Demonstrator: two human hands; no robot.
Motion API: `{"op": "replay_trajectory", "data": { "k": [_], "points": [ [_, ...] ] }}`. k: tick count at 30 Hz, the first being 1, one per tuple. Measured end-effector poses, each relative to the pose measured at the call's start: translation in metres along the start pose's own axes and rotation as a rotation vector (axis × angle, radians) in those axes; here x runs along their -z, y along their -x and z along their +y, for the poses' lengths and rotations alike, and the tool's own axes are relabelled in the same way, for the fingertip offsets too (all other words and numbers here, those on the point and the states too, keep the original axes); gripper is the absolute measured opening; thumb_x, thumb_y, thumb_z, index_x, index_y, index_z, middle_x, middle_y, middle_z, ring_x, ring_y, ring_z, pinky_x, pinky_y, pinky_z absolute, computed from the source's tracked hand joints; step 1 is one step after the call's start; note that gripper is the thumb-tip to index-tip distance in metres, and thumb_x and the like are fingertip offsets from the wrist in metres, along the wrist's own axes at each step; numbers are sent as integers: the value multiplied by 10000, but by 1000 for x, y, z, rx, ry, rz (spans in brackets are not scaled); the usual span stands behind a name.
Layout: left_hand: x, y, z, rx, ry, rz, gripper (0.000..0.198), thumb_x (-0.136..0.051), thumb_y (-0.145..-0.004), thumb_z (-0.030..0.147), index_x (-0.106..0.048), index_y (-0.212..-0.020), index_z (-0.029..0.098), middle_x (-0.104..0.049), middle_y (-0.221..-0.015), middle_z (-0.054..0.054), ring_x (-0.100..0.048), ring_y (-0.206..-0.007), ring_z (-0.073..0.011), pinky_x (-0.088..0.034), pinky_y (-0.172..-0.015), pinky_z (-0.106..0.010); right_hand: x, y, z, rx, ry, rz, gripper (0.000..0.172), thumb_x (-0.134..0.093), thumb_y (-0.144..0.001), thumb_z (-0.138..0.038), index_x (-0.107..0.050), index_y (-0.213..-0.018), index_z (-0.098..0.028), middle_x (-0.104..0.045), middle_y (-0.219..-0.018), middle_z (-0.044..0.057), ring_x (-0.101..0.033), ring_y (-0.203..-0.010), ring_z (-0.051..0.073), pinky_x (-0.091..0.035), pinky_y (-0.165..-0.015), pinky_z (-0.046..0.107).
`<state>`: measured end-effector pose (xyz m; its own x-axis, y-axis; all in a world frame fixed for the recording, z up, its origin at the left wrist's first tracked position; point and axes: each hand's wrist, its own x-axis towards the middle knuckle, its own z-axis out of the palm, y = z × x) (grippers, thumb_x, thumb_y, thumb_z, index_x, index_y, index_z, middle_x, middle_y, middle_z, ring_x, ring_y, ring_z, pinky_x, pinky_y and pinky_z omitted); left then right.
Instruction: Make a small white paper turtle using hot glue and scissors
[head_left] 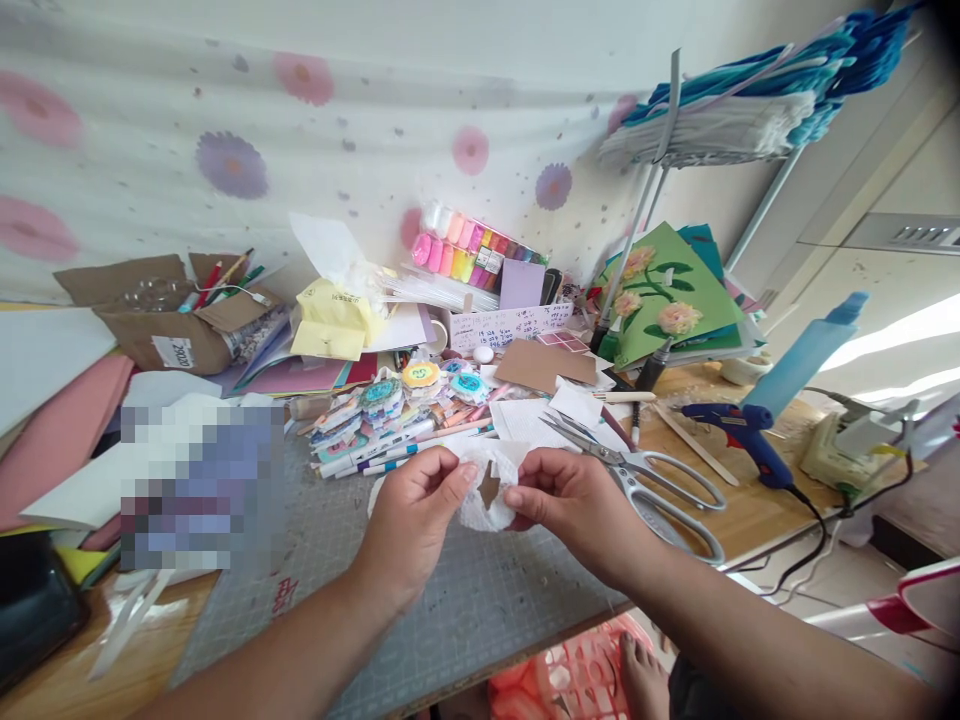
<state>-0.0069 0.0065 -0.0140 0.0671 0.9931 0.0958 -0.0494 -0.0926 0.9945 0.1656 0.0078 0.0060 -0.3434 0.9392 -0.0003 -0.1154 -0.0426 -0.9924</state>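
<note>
Both my hands hold a round piece of white tissue paper [484, 505] with a small hole cut in its middle, above a grey cutting mat [465, 600]. My left hand [416, 515] pinches its left edge between thumb and fingers. My right hand [574, 500] pinches its right edge and also carries a pair of silver scissors [645, 475], with the handles hanging from the fingers and the blades pointing up and left.
Markers and round paper flowers [397, 410] lie behind the mat. A blue glue gun [739, 430] rests at right near a blue bottle [806, 355]. A cardboard box [172, 315], clay tubs [469, 250], a green flower card [664, 295] and a pink basket [585, 675] surround the table.
</note>
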Motion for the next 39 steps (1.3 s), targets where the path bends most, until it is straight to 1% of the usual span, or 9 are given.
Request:
{"op": "replay_trajectory", "data": {
  "k": [3,7,12,14,18,22,31,35,39],
  "points": [
    [0,0,4,-15,-39,2,261,-632,-793,413,-577,-703,174,-550,-637,30,-454,-601,-110,-373,-562,-223,9,1,0,65,-40,-92,385,-757,-683,-497,-644,-829,-159,-636,-725,16,-601,-672,142,-494,-603,254],
    [-1,2,8,-8,-172,-59,258,-603,-796,424,-580,-737,173,-570,-654,7,-480,-605,-133,-370,-547,-241,13,0,-4,99,-4,-17,376,-680,-771,-489,-655,-989,-184,-648,-875,39,-598,-758,150,-488,-610,249],
    [-4,6,6,-73,-377,-116,201,-581,-796,353,-552,-690,184,-517,-620,22,-454,-592,-130,-362,-553,-244,0,-2,-12,24,127,26,299,-772,-666,-408,-639,-735,-149,-618,-665,0,-591,-595,128,-468,-565,244],
    [-5,6,6,-66,-370,-122,166,-596,-778,312,-542,-683,187,-497,-617,32,-444,-596,-125,-363,-561,-239,-3,-3,-12,-4,141,43,299,-779,-647,-394,-603,-672,-154,-593,-609,-17,-588,-532,124,-465,-518,240],
    [-4,5,6,35,-188,-162,178,-607,-790,361,-582,-795,185,-533,-697,23,-463,-647,-128,-380,-589,-234,-3,-5,-6,47,83,68,250,-733,-705,-363,-582,-701,-164,-599,-592,-17,-609,-528,138,-488,-527,258],
    [-4,4,7,81,-96,-205,308,-545,-835,445,-578,-697,171,-499,-643,22,-433,-634,-127,-371,-588,-236,-1,-7,0,111,38,145,232,-737,-722,-348,-594,-733,-166,-607,-624,-15,-596,-555,130,-487,-554,258],
    [-3,2,9,22,-354,-116,336,-549,-797,427,-479,-572,188,-375,-545,44,-336,-557,-122,-256,-519,-252,-2,-6,5,118,-95,156,158,-743,-726,-290,-660,-734,-155,-618,-624,-5,-558,-551,124,-466,-561,259],
    [-4,3,10,5,-348,-94,301,-554,-778,399,-498,-571,188,-407,-541,39,-358,-551,-126,-269,-519,-251,-1,-3,3,379,271,203,40,-685,-779,-216,-695,-746,-196,-617,-741,24,-588,-689,160,-484,-608,273],
    [-2,4,7,-11,-287,-95,257,-579,-773,388,-582,-629,175,-466,-570,28,-396,-567,-130,-297,-521,-242,0,0,0,710,676,188,141,-623,-820,-130,-729,-844,-220,-596,-793,38,-589,-715,150,-485,-638,261]
  ]
}}
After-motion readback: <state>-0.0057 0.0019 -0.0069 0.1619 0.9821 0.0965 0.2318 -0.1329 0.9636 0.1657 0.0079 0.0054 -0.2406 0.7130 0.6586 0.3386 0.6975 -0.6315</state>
